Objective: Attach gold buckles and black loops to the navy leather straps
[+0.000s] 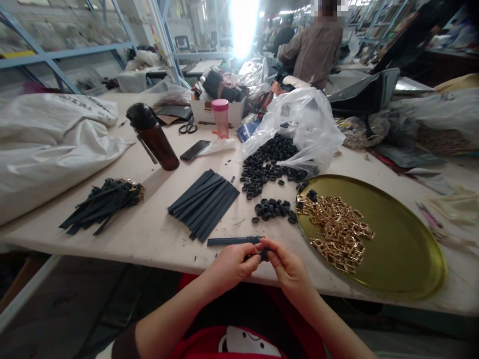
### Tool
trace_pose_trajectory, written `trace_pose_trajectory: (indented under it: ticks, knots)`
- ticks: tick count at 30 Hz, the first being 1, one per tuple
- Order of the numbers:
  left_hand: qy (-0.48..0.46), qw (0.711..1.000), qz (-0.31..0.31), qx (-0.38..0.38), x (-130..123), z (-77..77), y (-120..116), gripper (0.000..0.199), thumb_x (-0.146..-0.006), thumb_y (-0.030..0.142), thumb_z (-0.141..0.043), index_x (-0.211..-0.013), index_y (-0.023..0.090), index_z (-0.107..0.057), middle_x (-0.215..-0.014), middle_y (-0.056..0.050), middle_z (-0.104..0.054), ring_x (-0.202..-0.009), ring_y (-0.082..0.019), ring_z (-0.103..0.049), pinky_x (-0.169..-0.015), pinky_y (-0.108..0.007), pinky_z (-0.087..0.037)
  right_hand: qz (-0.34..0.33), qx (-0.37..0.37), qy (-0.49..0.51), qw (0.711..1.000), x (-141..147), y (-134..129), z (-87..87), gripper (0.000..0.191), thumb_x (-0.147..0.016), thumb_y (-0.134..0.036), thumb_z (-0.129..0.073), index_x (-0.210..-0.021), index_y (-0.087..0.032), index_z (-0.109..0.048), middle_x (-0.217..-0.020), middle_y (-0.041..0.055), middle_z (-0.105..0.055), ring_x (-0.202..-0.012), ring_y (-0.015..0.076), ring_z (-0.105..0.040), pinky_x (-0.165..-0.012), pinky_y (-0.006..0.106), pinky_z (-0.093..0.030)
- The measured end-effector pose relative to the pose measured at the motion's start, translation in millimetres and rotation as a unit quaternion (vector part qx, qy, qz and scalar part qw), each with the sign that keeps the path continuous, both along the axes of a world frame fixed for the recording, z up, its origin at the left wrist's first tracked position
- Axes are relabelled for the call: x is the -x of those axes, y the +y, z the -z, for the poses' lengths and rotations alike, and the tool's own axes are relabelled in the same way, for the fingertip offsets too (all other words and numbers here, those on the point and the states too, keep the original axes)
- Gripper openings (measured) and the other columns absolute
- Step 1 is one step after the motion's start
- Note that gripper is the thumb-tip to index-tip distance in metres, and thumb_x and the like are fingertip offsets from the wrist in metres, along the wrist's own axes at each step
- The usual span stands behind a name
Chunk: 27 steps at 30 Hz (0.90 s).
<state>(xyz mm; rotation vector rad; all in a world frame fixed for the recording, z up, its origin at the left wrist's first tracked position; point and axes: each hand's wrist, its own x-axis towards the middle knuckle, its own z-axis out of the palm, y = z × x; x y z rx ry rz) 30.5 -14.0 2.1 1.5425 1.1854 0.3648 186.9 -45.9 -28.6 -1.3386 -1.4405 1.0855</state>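
Note:
At the table's near edge, my left hand (235, 262) and my right hand (288, 264) meet, both closed. Between their fingertips is a small black piece (264, 254), partly covered; it looks like a strap end or a loop. Just beyond the fingers lies a single black strap (230, 241), with a glint of gold at its right end. Flat black strips (204, 204) are stacked farther out. Small black loops (273, 208) sit in a cluster, with a larger heap of loops (267, 154) behind. Gold buckles (342, 229) are piled on a round gold tray (407, 239) to the right.
Black straps with gold buckles (107, 204) lie bundled at left, near a white sack (52, 149). A brown bottle (155, 142), phone (194, 149), scissors (187, 128), pink-lidded bottle (221, 119) and plastic bag (299, 124) stand or lie farther back. Another person (316, 47) stands beyond the table.

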Motion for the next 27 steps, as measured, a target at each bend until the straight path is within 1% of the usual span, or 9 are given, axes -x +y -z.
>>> trace_pose_trajectory:
  ticks: [3, 7, 10, 13, 16, 19, 22, 25, 27]
  knots:
    - [-0.017, 1.0, -0.008, -0.005, 1, 1.2, -1, 0.025, -0.08, 0.036, -0.043, -0.066, 0.017, -0.052, -0.05, 0.006, -0.045, -0.044, -0.008, -0.039, -0.044, -0.018, -0.028, -0.007, 0.024, 0.04, 0.999, 6, 2, -1.8, 0.026, -0.086, -0.033, -0.042, -0.107, -0.024, -0.056, -0.101, 0.0046, -0.066, -0.094, 0.02, -0.06, -0.085, 0.038, -0.046]
    - [-0.018, 0.996, -0.061, -0.07, 2, 2.1, -3, 0.025, -0.082, 0.033, -0.042, -0.066, 0.017, -0.052, -0.054, 0.004, -0.048, -0.049, -0.009, -0.042, -0.05, -0.019, -0.032, -0.021, 0.042, 0.081, 0.996, 12, 11, -1.0, 0.028, -0.085, -0.035, -0.046, -0.108, -0.022, -0.054, -0.102, 0.0056, -0.065, -0.095, 0.0189, -0.059, -0.087, 0.036, -0.044]
    - [-0.003, 0.993, -0.079, -0.092, 3, 0.5, -3, 0.026, -0.083, 0.035, -0.041, -0.069, 0.017, -0.053, -0.056, 0.003, -0.05, -0.051, -0.01, -0.045, -0.051, -0.02, -0.033, -0.012, 0.063, 0.105, 0.992, 11, 18, 2.3, 0.024, -0.079, -0.038, -0.055, -0.094, -0.02, -0.059, -0.089, 0.004, -0.066, -0.083, 0.0185, -0.06, -0.079, 0.034, -0.046]
    - [0.012, 0.992, -0.07, -0.102, 4, -1.3, -4, 0.027, -0.083, 0.035, -0.041, -0.068, 0.018, -0.054, -0.056, 0.003, -0.051, -0.053, -0.011, -0.046, -0.053, -0.021, -0.033, -0.007, 0.089, 0.13, 0.987, 7, 21, 2.1, 0.023, -0.072, -0.041, -0.061, -0.077, -0.019, -0.061, -0.072, 0.0, -0.063, -0.069, 0.0153, -0.057, -0.068, 0.029, -0.046]
    - [0.019, 0.995, -0.044, -0.088, 6, -3.3, -5, 0.024, -0.083, 0.033, -0.041, -0.071, 0.017, -0.055, -0.058, 0.002, -0.053, -0.055, -0.012, -0.048, -0.053, -0.021, -0.035, -0.027, 0.129, 0.159, 0.979, 3, 20, -2.5, 0.024, -0.069, -0.042, -0.063, -0.072, -0.019, -0.059, -0.065, -0.0026, -0.059, -0.063, 0.0128, -0.053, -0.062, 0.026, -0.042]
    - [-0.011, 0.998, -0.002, -0.06, 9, -6.0, -7, 0.017, -0.08, 0.022, -0.044, -0.089, 0.017, -0.057, -0.071, 0.0, -0.06, -0.065, -0.013, -0.053, -0.06, -0.022, -0.039, -0.019, 0.164, 0.183, 0.969, 2, 17, -7.5, 0.025, -0.067, -0.042, -0.066, -0.072, -0.019, -0.058, -0.062, -0.0042, -0.056, -0.059, 0.0116, -0.05, -0.06, 0.025, -0.04]
    - [-0.06, 0.998, 0.002, -0.037, 11, -7.0, -7, 0.033, -0.077, 0.014, -0.044, -0.11, 0.017, -0.048, -0.083, -0.002, -0.062, -0.074, -0.014, -0.057, -0.067, -0.024, -0.042, -0.028, 0.174, 0.216, 0.96, 6, 15, -9.4, 0.024, -0.068, -0.041, -0.065, -0.071, -0.019, -0.057, -0.064, -0.0037, -0.057, -0.063, 0.0123, -0.051, -0.064, 0.025, -0.04]
    - [-0.082, 0.996, -0.013, -0.022, 11, -6.2, -5, 0.033, -0.078, 0.014, -0.044, -0.111, 0.017, -0.045, -0.083, -0.002, -0.062, -0.071, -0.013, -0.057, -0.065, -0.024, -0.043, -0.057, 0.162, 0.241, 0.955, 11, 13, -9.2, 0.023, -0.069, -0.04, -0.065, -0.074, -0.019, -0.057, -0.069, -0.0023, -0.059, -0.068, 0.0138, -0.054, -0.067, 0.026, -0.04]
    - [-0.078, 0.997, -0.022, -0.01, 12, -5.9, -4, 0.03, -0.078, 0.017, -0.045, -0.108, 0.017, -0.045, -0.077, 0.0, -0.061, -0.066, -0.012, -0.056, -0.062, -0.024, -0.043, -0.055, 0.151, 0.244, 0.956, 11, 11, -8.8, 0.025, -0.07, -0.041, -0.065, -0.077, -0.019, -0.057, -0.069, -0.0022, -0.058, -0.068, 0.0141, -0.053, -0.066, 0.027, -0.04]
